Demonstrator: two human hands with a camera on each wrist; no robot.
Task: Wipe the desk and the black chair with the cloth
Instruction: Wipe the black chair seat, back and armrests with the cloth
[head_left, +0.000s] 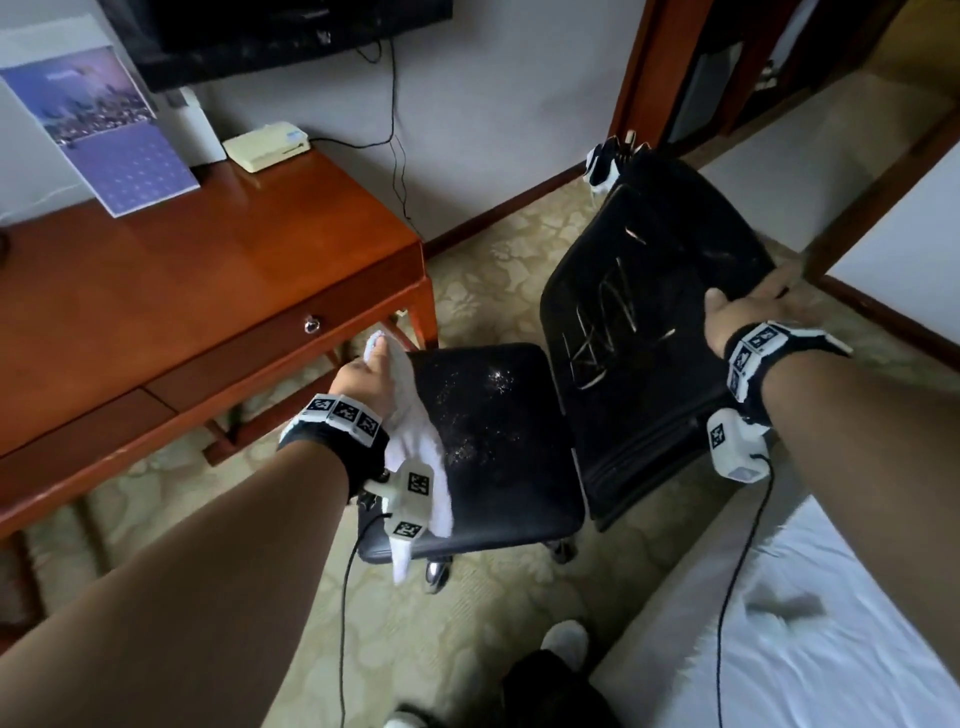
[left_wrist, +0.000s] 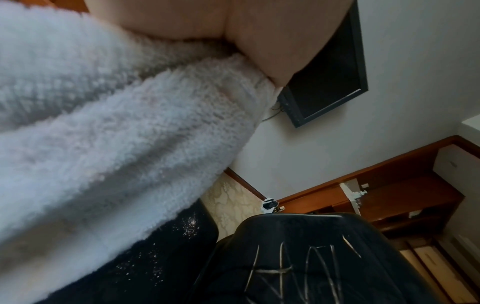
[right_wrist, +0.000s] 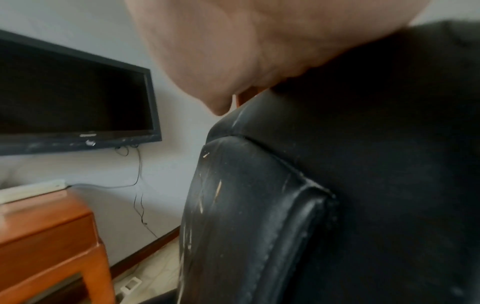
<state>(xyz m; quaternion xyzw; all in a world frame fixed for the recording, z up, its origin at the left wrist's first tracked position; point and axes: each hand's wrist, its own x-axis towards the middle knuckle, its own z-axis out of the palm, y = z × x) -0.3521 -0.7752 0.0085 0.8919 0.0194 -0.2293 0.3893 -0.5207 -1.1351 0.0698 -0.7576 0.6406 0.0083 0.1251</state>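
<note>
The black chair (head_left: 498, 441) stands between the desk and the bed, its seat speckled with white dust and its cracked backrest (head_left: 649, 312) tilted right. My left hand (head_left: 363, 376) grips the fluffy white cloth (head_left: 415, 441) at the seat's left edge; the cloth (left_wrist: 116, 133) fills the left wrist view above the dusty seat (left_wrist: 161, 263). My right hand (head_left: 753, 306) holds the backrest's right edge, thumb on the front face. In the right wrist view that hand (right_wrist: 246, 51) wraps over the backrest (right_wrist: 285, 205). The reddish wooden desk (head_left: 208, 291) sits to the left.
On the desk stand a purple calendar (head_left: 109, 135) and a cream box (head_left: 267, 145) with cables down the wall. A dark TV (right_wrist: 72, 96) hangs above. A white bed (head_left: 805, 623) lies at the lower right. Patterned carpet (head_left: 493, 249) surrounds the chair.
</note>
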